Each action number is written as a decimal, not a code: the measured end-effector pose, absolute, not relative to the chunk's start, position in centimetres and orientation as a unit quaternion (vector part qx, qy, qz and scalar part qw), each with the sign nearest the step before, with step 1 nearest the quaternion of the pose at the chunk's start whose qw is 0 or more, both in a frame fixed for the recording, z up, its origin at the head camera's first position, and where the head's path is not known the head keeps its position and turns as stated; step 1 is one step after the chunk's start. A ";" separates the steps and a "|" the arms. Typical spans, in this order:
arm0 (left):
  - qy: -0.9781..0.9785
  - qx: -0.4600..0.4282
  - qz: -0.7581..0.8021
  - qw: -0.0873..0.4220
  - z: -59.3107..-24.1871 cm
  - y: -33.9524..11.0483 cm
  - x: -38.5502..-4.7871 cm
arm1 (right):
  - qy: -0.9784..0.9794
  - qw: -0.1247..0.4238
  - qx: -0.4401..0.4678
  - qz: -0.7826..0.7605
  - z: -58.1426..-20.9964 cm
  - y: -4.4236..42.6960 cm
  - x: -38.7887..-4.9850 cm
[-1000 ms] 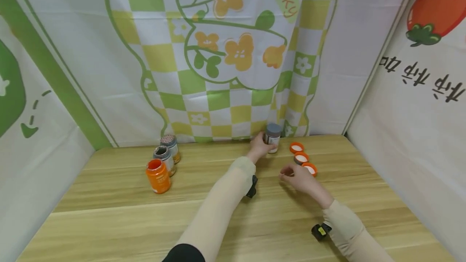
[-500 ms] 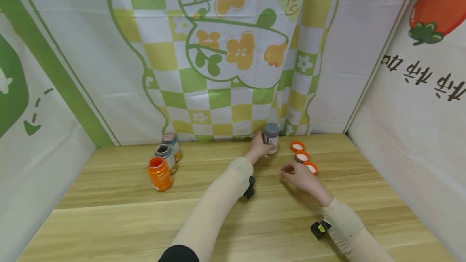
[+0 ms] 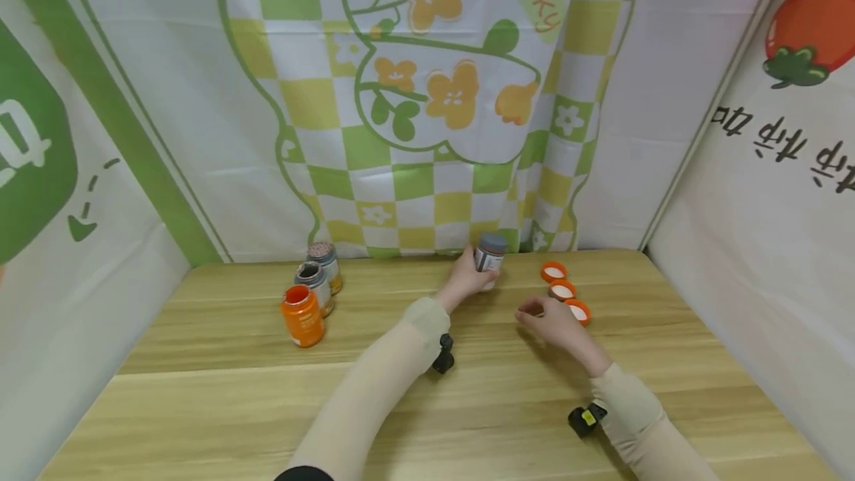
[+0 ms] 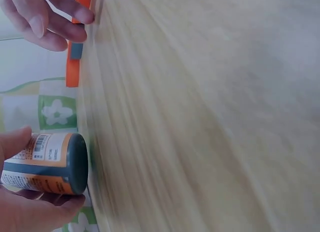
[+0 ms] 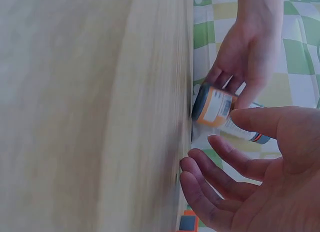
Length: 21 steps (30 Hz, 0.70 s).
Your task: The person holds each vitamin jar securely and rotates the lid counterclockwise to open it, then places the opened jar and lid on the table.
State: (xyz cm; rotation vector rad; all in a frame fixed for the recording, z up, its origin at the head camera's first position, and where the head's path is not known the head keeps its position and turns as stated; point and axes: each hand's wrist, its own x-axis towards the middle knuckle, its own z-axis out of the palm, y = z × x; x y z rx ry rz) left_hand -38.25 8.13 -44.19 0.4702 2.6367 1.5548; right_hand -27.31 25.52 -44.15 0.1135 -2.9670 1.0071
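Observation:
My left hand (image 3: 467,275) grips a small jar (image 3: 490,261) with a grey-blue lid near the back of the table. In the left wrist view the jar's label (image 4: 47,148) is white and orange above a dark base, with thumb and fingers on opposite sides. The jar leans a little in the right wrist view. My right hand (image 3: 553,321) hovers to the right, fingers loosely curved and holding nothing. Just behind it lie three orange-rimmed lids with white insides: a back lid (image 3: 554,272), a middle lid (image 3: 562,290) and a front lid (image 3: 577,311), partly covered by the hand.
Three lidless jars stand in a slanting row at the left: an orange jar (image 3: 303,319) in front, a greyish jar (image 3: 315,289) behind it, and another jar (image 3: 327,267) farthest back. A patterned curtain (image 3: 427,132) hangs along the wooden table's (image 3: 427,421) back edge.
My left hand has brought the jar slightly left and toward me, and it now tilts. My right hand stays nearly still beside the lids. The head view has shifted a little.

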 end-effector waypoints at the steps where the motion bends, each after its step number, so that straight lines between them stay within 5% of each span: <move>1: 0.851 0.154 0.501 0.019 -44.2 7.8 -38.2 | -0.946 0.005 0.037 0.323 -44.2 25.5 -27.4; 21: 0.852 0.183 0.490 -0.030 -42.6 2.6 -35.5 | -0.931 0.005 0.020 0.364 -44.7 23.3 -28.5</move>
